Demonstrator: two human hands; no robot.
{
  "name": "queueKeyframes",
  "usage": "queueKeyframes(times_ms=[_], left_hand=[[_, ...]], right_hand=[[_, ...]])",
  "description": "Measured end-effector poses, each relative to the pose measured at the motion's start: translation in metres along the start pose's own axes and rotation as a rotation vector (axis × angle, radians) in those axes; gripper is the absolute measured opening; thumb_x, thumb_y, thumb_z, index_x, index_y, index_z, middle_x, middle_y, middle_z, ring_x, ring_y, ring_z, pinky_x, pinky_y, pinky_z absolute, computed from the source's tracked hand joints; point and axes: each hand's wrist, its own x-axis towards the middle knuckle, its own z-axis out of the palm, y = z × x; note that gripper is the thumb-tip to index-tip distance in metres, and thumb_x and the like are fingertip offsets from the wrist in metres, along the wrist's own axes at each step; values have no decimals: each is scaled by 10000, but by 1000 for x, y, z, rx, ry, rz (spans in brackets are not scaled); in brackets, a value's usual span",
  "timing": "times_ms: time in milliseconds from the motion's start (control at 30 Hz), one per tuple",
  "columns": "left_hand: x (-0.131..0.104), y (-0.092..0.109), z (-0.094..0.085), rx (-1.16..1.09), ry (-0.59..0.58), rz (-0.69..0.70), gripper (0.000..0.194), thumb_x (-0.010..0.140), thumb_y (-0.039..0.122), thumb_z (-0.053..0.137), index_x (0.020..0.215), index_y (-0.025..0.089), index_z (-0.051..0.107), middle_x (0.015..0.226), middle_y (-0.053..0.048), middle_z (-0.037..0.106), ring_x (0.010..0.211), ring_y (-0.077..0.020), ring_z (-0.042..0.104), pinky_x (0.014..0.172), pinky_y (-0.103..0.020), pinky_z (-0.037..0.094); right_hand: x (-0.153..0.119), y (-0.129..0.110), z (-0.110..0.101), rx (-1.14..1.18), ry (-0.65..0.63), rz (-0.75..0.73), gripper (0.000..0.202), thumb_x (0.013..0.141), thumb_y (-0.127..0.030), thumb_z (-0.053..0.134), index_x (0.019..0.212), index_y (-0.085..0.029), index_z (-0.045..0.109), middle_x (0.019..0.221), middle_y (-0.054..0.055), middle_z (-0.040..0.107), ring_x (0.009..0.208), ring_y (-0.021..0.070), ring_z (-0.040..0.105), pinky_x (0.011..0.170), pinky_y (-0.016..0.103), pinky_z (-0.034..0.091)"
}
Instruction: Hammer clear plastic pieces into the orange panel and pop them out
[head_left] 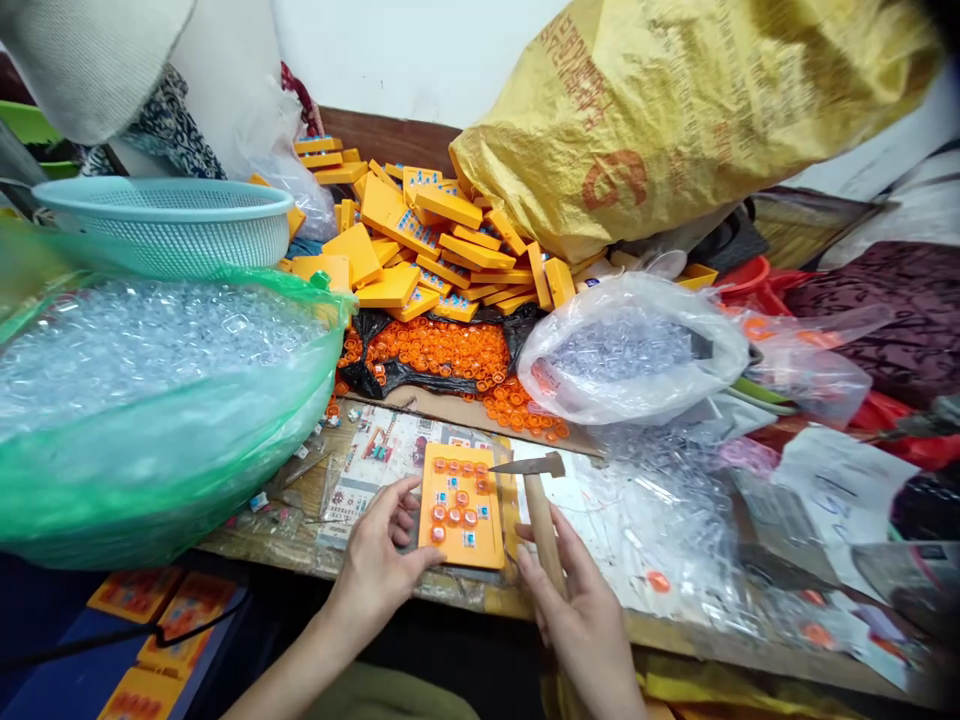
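An orange panel lies on the workbench in front of me, with several round orange caps seated in it and several blue-and-white squares showing between them. My left hand rests at the panel's left edge, thumb near the lower left corner and fingers curled beside it. In my right hand is a hammer, gripped by its wooden handle. The hammer's pointed metal head is above the panel's upper right edge; whether it touches a cap I cannot tell.
A green bag of clear plastic pieces stands left, below a blue basket. Orange caps fill a black bag behind the panel. Yellow-orange panels are heaped at the back. A white bag of clear pieces sits right, under a yellow sack.
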Motion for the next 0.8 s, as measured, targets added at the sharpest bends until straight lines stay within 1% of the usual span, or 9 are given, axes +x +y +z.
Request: queueKeyframes(times_ms=[67, 133, 200, 267, 333, 467, 533, 633, 800], left_hand=[[3, -2, -2, 23, -5, 45, 751, 446, 146, 838, 1155, 177, 593, 976, -46, 611, 755, -154, 572, 611, -260, 526], [15, 1, -7, 83, 12, 174, 666, 560, 230, 811, 1183, 189, 580, 1031, -65, 620, 784, -169, 588, 629, -281, 541], [40, 8, -13, 212, 111, 385, 429, 748, 268, 672, 1163, 189, 596, 1041, -78, 640, 824, -182, 600, 699, -311, 542], [76, 19, -20, 408, 228, 557, 272, 854, 217, 522, 1100, 172, 630, 1045, -94, 657, 922, -209, 605, 842, -358, 509], [113, 28, -26, 669, 258, 551, 270, 868, 136, 438, 1024, 145, 658, 1077, -130, 655, 1037, -253, 574, 931, -393, 455], [161, 38, -29, 755, 236, 489, 217, 790, 71, 487, 828, 134, 691, 930, -163, 671, 982, -314, 569, 887, -431, 447], [164, 37, -26, 755, 213, 490, 216, 774, 68, 512, 854, 149, 696, 911, -143, 683, 983, -303, 576, 904, -415, 441], [150, 30, -22, 723, 163, 497, 227, 810, 124, 527, 964, 159, 689, 968, -113, 704, 973, -263, 606, 913, -375, 451], [122, 10, -17, 678, 45, 459, 156, 788, 132, 566, 861, 166, 700, 825, -57, 710, 746, -188, 651, 735, -294, 514]], right_hand=[[11, -1, 7, 136, -32, 125, 818, 699, -469, 730, 1410, -245, 393, 1193, 90, 662, 342, 45, 459, 280, 195, 348], [20, 0, 13, 206, -66, 163, 873, 636, -438, 780, 1394, -238, 396, 1189, 93, 661, 343, 38, 454, 293, 196, 365], [27, 2, 16, 207, -75, 127, 881, 588, -387, 814, 1363, -205, 435, 1164, 96, 673, 586, 139, 656, 489, 243, 536], [32, 6, 17, 169, -97, 66, 880, 573, -348, 817, 1354, -175, 450, 1136, 104, 686, 948, 248, 682, 795, 339, 567], [34, 8, 16, 125, -133, 21, 873, 596, -337, 796, 1371, -161, 435, 1149, 119, 682, 1119, 291, 614, 956, 420, 492], [33, 11, 15, 83, -166, -35, 843, 646, -325, 761, 1396, -158, 412, 1166, 124, 679, 1125, 301, 615, 986, 457, 468], [32, 12, 14, 84, -161, -51, 826, 659, -311, 762, 1395, -166, 418, 1143, 114, 691, 1109, 296, 626, 980, 454, 475], [30, 12, 15, 101, -151, -40, 824, 673, -309, 761, 1401, -156, 407, 1137, 115, 692, 1102, 290, 629, 977, 445, 477], [30, 12, 17, 106, -137, -10, 838, 674, -333, 756, 1409, -152, 396, 1151, 124, 680, 1100, 290, 627, 969, 440, 480]])
